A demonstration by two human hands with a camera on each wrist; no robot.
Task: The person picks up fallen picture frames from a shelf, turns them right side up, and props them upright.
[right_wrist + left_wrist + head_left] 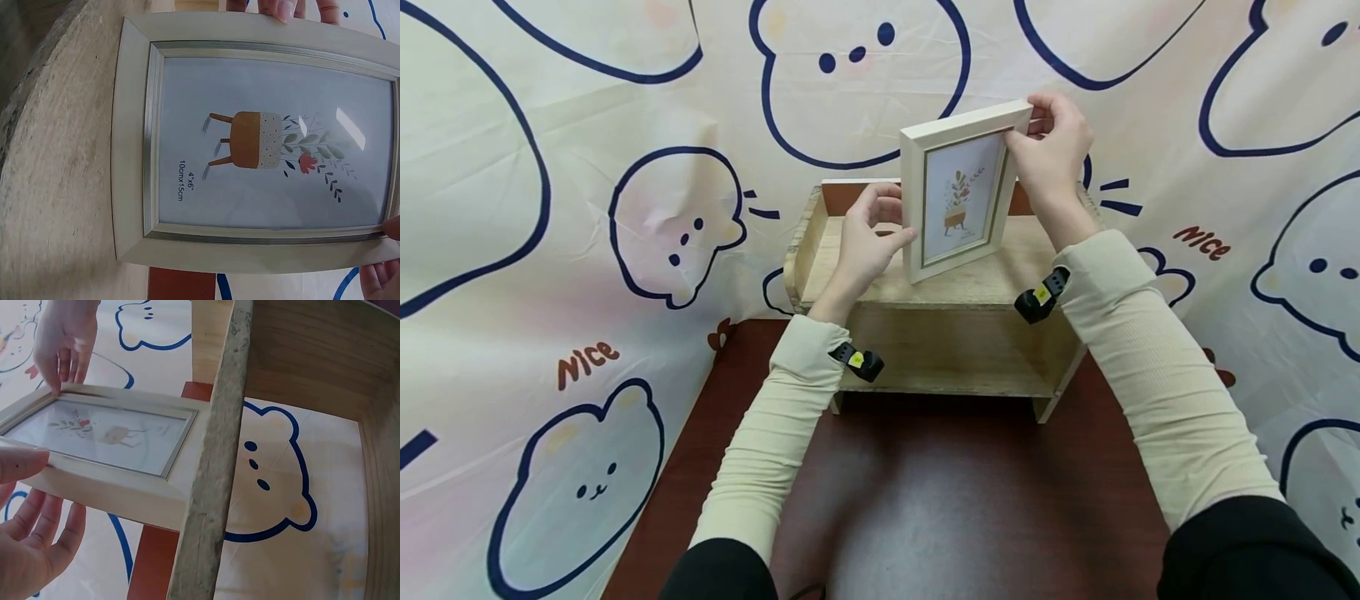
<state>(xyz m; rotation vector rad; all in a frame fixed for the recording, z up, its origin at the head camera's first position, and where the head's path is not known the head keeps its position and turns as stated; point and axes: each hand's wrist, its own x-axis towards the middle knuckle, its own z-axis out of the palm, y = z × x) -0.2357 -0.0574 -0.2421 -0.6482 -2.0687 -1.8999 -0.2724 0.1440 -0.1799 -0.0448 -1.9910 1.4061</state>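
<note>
A cream picture frame (pixel 958 196) with a plant-pot print stands upright, slightly tilted, over the top board of a small wooden shelf unit (pixel 850 287). Its left side edge is held by my left hand (pixel 867 237), thumb in front and fingers behind. My right hand (pixel 1056 150) pinches the upper right corner, as the left wrist view also shows with the right hand (pixel 69 337) at the far edge. The right wrist view has the print face-on, with the right thumb (pixel 392 228) on its border. Whether the lower edge touches the board, I cannot tell.
The shelf unit has a raised side panel (pixel 805 242) at left, a reddish-brown back strip (pixel 842 198) and a lower compartment (pixel 955 350). It stands on a dark red-brown table (pixel 925 492), near a cartoon-printed backdrop (pixel 647 108). A black cord (pixel 808 590) lies at the front.
</note>
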